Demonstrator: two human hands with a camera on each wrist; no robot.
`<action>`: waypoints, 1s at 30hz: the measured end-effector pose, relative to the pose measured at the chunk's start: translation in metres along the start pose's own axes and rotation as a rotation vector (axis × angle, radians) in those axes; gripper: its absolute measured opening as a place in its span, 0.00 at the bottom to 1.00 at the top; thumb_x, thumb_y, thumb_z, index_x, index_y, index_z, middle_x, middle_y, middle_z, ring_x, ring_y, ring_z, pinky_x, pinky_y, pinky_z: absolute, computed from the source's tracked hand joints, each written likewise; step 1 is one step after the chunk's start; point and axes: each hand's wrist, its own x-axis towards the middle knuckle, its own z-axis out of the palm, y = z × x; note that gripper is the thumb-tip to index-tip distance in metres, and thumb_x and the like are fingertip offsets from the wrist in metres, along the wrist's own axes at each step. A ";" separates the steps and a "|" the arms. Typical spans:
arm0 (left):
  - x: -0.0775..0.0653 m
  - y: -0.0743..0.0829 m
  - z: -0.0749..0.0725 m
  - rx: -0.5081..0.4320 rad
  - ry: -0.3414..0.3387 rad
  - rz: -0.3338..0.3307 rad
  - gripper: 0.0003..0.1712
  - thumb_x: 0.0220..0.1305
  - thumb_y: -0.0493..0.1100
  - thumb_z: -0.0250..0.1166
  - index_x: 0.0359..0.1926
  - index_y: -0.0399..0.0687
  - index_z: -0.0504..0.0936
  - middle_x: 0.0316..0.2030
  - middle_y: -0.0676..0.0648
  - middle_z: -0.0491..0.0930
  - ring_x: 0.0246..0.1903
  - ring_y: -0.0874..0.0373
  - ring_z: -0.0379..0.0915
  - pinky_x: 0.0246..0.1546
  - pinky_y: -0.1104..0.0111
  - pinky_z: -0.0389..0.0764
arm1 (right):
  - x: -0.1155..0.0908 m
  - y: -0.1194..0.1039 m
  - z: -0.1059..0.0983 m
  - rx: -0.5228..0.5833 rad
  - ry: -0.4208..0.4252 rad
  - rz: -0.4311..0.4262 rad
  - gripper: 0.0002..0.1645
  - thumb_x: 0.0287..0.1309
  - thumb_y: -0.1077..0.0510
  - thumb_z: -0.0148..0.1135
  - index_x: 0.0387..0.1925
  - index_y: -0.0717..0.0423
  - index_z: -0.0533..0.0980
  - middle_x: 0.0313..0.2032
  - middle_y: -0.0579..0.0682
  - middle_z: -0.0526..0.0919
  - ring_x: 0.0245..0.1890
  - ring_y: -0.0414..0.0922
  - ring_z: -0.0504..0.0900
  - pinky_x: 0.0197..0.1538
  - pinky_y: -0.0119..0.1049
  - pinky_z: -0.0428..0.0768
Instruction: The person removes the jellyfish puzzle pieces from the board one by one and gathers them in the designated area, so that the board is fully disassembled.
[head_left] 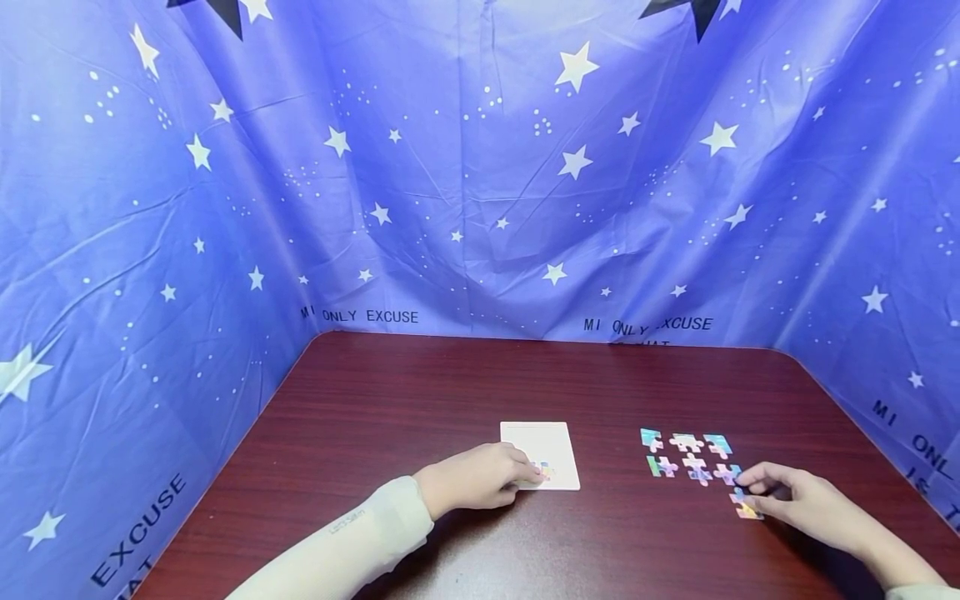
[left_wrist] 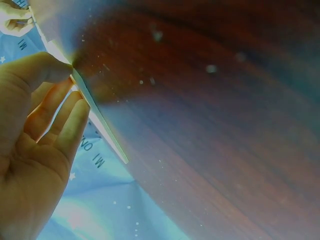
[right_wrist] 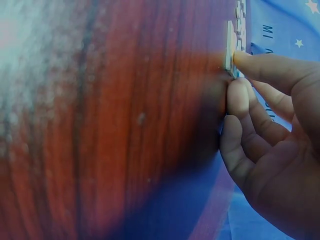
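Note:
A white square puzzle tray (head_left: 537,442) lies on the table. My left hand (head_left: 483,477) reaches over its near left part, thumb and fingertips curled at a small colourful puzzle piece (head_left: 545,472) inside the tray. In the left wrist view, the left thumb (left_wrist: 50,65) meets the near edge of the tray (left_wrist: 107,132). To the right, my right hand (head_left: 810,504) pinches a yellow and blue puzzle piece (head_left: 747,507) at its right side. The right wrist view shows the thumb against that piece (right_wrist: 229,47), with the index fingertip just beside it.
Several loose puzzle pieces (head_left: 696,468) lie in two rows between the tray and my right hand. The dark red wooden table (head_left: 420,400) is enclosed by blue star-printed cloth (head_left: 465,167) at the back and both sides.

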 end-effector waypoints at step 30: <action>-0.001 -0.003 -0.003 -0.090 0.015 -0.021 0.15 0.61 0.35 0.70 0.50 0.50 0.86 0.42 0.56 0.80 0.40 0.69 0.69 0.46 0.84 0.67 | 0.046 -0.070 0.027 0.113 -0.081 -0.287 0.08 0.59 0.62 0.70 0.38 0.50 0.80 0.31 0.37 0.78 0.27 0.32 0.74 0.28 0.30 0.73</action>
